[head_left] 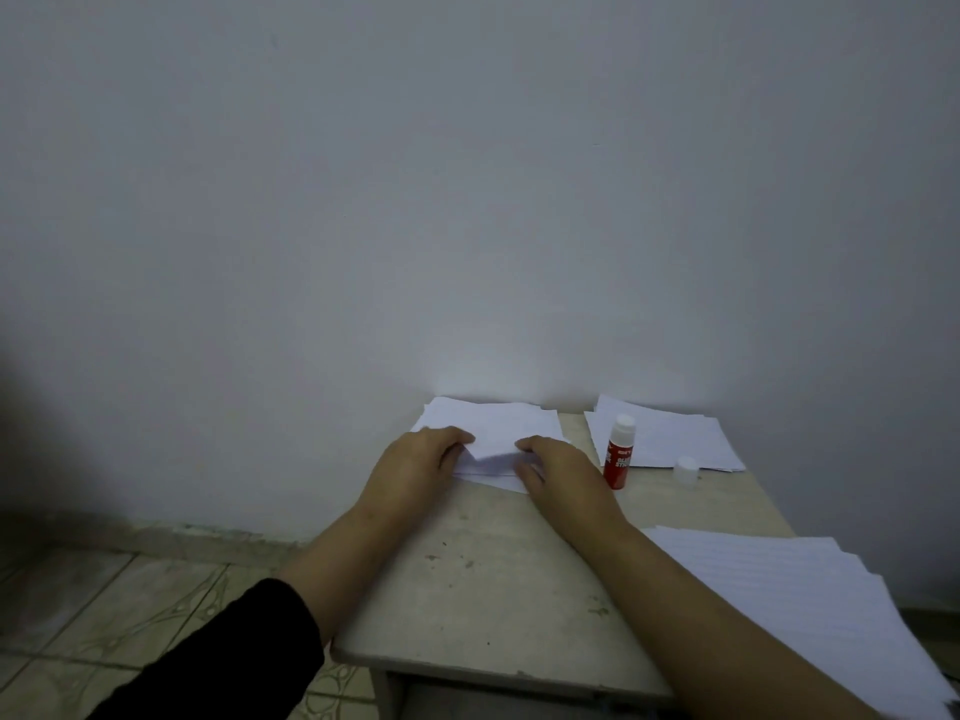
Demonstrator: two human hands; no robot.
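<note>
Head view: paper lies at the far middle of the table, by the wall. Left hand pinches its left side with fingers curled, and right hand pinches the right side the same way. The fold looks half made and not pressed flat. Glue stick stands uncapped nearby with its cap beside it, so gluing is probably left to do. Spare sheets sit near right.
</note>
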